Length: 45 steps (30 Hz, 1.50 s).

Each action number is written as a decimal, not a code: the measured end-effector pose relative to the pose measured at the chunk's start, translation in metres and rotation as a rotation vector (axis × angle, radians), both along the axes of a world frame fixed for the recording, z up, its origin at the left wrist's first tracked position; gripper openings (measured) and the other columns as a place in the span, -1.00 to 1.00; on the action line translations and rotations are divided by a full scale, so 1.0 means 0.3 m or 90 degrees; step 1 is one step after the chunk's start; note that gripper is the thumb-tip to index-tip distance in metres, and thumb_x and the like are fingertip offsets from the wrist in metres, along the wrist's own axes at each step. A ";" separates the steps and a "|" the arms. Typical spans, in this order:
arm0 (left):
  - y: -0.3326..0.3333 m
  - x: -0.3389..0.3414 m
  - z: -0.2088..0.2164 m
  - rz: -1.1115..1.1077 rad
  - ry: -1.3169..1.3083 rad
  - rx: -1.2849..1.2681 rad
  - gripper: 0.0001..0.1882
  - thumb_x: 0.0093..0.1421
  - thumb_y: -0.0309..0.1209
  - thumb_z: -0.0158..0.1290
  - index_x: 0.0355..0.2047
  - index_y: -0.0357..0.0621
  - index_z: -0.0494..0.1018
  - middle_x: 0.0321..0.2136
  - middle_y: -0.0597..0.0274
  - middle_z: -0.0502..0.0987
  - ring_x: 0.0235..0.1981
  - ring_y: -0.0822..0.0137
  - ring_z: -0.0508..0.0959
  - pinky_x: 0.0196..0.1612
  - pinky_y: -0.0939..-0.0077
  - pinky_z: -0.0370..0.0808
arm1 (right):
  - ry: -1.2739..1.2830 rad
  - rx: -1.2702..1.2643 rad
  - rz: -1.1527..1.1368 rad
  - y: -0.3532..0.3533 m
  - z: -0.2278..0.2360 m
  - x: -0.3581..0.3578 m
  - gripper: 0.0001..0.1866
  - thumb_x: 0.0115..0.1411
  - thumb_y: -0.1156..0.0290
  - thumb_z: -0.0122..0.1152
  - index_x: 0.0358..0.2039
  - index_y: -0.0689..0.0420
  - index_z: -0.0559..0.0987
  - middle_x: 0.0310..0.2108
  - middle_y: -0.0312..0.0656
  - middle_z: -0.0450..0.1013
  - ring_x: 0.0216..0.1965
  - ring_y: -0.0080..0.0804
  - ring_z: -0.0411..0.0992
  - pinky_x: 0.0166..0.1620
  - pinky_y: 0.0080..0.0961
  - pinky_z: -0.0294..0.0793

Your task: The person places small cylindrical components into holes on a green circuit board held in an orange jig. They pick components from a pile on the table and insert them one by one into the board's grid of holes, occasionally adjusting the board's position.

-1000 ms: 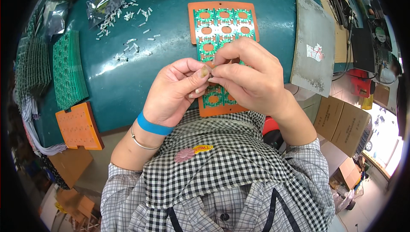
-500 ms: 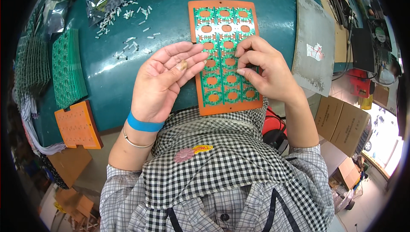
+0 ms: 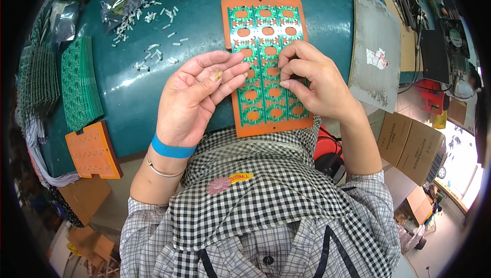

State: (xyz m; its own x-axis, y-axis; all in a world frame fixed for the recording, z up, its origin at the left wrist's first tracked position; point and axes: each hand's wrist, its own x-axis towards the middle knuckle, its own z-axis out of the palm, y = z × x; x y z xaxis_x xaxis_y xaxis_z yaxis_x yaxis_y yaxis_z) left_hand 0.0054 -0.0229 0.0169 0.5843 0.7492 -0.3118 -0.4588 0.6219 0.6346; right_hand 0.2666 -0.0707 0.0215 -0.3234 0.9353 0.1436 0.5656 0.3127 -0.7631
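Evidently for easy reach, the green panel point(image 3: 261, 73) lies on an orange tray point(image 3: 250, 131) close in front, left hand point(image 3: 192, 89) loosely spread beside it, right hand point(image 3: 317, 81) curled over it, its grip indiscernible.

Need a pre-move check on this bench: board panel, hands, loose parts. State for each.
1. Green circuit-board panel lying on orange tray: ok.
2. Whole panel visible: not ok, right hand covers part of its right side.
3. Right fingertips holding a part: cannot tell, too small and partly hidden.
4. Left hand clear of the panel: not ok, its fingertips overlap the left edge in view.
5. Loose white parts off the tray: ok, scattered on the table to its left.
6. Blue wristband on left wrist: ok.
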 end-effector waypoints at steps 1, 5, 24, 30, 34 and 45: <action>0.000 0.000 0.000 0.001 0.003 -0.002 -0.67 0.37 -0.62 -0.04 0.13 -0.39 0.38 0.19 -0.28 0.42 0.23 -0.05 0.47 0.29 0.18 0.49 | -0.003 -0.002 0.001 0.000 0.002 0.000 -0.87 -0.01 0.70 0.31 -0.44 0.27 0.55 -0.23 -0.16 0.43 -0.16 -0.18 0.49 -0.13 -0.33 0.53; -0.001 0.001 0.003 0.002 0.008 -0.007 -0.66 0.36 -0.63 -0.03 0.13 -0.39 0.38 0.19 -0.28 0.42 0.23 -0.05 0.47 0.29 0.18 0.49 | 0.000 0.002 0.004 -0.001 0.001 0.001 -0.88 -0.01 0.68 0.31 -0.43 0.27 0.55 -0.24 -0.16 0.43 -0.17 -0.17 0.49 -0.14 -0.33 0.52; -0.009 0.011 0.017 0.005 0.007 0.003 -0.65 0.40 -0.60 -0.12 0.17 -0.41 0.33 0.26 -0.32 0.33 0.26 -0.04 0.44 0.31 0.16 0.47 | -0.101 0.114 -0.024 -0.015 -0.013 -0.038 -0.81 -0.03 0.62 0.37 -0.36 0.25 0.56 -0.19 -0.16 0.47 -0.10 -0.15 0.51 -0.10 -0.31 0.57; -0.016 0.023 0.040 0.014 -0.010 -0.005 -0.58 0.37 -0.63 -0.18 0.23 -0.41 0.24 0.30 -0.34 0.26 0.28 -0.09 0.41 0.34 0.09 0.43 | -0.158 0.115 0.021 -0.015 0.008 -0.034 -0.75 -0.10 0.61 0.40 -0.35 0.22 0.57 -0.18 -0.17 0.48 -0.11 -0.17 0.50 -0.10 -0.30 0.57; -0.029 0.037 0.049 0.005 -0.032 0.005 -0.56 0.36 -0.61 -0.16 0.24 -0.38 0.21 0.33 -0.33 0.21 0.31 -0.11 0.37 0.38 0.04 0.36 | -0.077 0.128 -0.003 -0.012 0.065 -0.051 -0.71 -0.17 0.60 0.44 -0.38 0.19 0.56 -0.19 -0.19 0.48 -0.13 -0.15 0.49 -0.13 -0.27 0.54; -0.100 0.056 0.064 -0.058 -0.045 -0.051 -0.50 0.36 -0.58 -0.07 0.30 -0.28 0.16 0.23 -0.04 0.40 0.17 0.23 0.52 0.23 0.32 0.49 | -0.053 0.325 -0.002 -0.008 0.065 -0.159 -0.81 -0.12 0.46 0.37 -0.46 0.13 0.55 -0.20 -0.23 0.48 -0.13 -0.17 0.46 -0.09 -0.23 0.41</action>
State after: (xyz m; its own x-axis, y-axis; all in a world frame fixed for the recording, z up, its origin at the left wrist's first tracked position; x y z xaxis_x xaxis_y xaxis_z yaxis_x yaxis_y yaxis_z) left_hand 0.0221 -0.0530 0.0361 0.6716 0.6659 -0.3249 -0.4392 0.7109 0.5493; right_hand 0.2189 -0.0730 0.0408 -0.3502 0.7534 0.5565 0.6197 0.6319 -0.4655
